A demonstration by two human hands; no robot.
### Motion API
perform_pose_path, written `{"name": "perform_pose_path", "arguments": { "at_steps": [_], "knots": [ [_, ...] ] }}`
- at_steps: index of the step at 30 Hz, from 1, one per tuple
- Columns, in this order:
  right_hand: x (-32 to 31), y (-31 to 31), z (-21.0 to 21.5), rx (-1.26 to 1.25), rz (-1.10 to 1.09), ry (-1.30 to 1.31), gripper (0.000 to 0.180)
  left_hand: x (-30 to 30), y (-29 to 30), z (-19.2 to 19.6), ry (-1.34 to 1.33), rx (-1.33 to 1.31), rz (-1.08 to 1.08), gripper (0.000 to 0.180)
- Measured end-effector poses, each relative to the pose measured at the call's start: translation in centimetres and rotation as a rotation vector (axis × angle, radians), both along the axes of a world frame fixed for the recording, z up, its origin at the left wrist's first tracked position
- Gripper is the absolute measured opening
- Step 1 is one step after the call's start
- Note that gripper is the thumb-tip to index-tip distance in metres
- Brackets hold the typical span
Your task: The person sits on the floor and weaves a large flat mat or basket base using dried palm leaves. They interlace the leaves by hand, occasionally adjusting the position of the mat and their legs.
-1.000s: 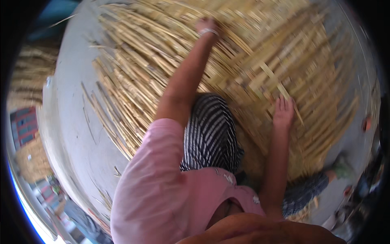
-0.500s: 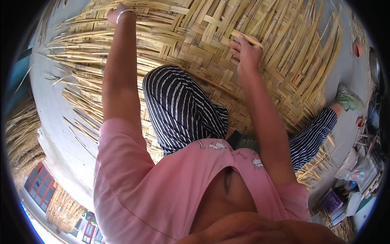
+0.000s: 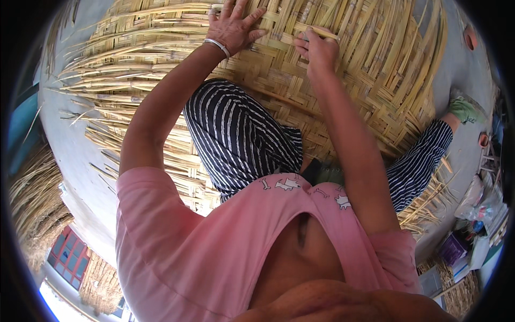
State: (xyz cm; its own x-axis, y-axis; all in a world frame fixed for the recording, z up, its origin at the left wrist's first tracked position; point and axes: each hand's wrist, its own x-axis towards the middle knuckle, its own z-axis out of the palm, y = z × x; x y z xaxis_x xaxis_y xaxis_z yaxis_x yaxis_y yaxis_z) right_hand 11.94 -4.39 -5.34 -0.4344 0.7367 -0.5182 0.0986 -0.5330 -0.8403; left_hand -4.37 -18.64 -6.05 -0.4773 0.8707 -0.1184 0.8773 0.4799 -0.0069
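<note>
A large mat of woven split reed (image 3: 279,80) lies under me, with long loose strips fanning out at its left and right sides. My left hand (image 3: 235,29), a pale bangle (image 3: 217,47) at its wrist, rests flat on the weave with its fingers spread. To the right of it, my right hand (image 3: 321,51) is closed on a pale yellow reed strip (image 3: 322,34). The strip lies slantwise at the woven part's edge, and the fingers partly cover it. I cannot tell whether its far end is tucked into the weave.
My bent knee in striped trousers (image 3: 236,134) rests on the mat, and my other leg stretches right. Grey floor (image 3: 70,137) borders the mat. Bundled straw (image 3: 37,198) stands at the left. Clay pots (image 3: 470,37) and household clutter (image 3: 472,214) are at the right.
My left hand has come from the far left edge of the mat to its middle, now flat with fingers spread. My right hand has shifted slightly up and left, still gripping the strip.
</note>
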Motion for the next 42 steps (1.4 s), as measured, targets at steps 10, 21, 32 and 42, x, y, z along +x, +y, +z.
{"name": "perform_pose_path", "arguments": {
  "at_steps": [10, 21, 32, 42],
  "knots": [
    [0.8, -0.3, 0.1, -0.023, 0.108, -0.089, 0.024, 1.4, 0.5, 3.8, -0.113, -0.21, 0.061, 0.076],
    [3.3, -3.3, 2.0, 0.013, 0.308, -0.099, 0.029, -3.6, -1.6, 1.9, 0.161, 0.132, -0.005, 0.052],
    [-3.3, -1.5, -0.4, 1.68, 0.928, -0.311, 0.038, -8.5, 1.8, 5.8, -0.06, -0.276, 0.137, 0.041],
    [-2.7, -2.6, -1.2, 1.76, 1.028, -0.521, 0.041, -8.7, -1.3, 3.9, -0.071, -0.103, -0.021, 0.038]
  ]
}}
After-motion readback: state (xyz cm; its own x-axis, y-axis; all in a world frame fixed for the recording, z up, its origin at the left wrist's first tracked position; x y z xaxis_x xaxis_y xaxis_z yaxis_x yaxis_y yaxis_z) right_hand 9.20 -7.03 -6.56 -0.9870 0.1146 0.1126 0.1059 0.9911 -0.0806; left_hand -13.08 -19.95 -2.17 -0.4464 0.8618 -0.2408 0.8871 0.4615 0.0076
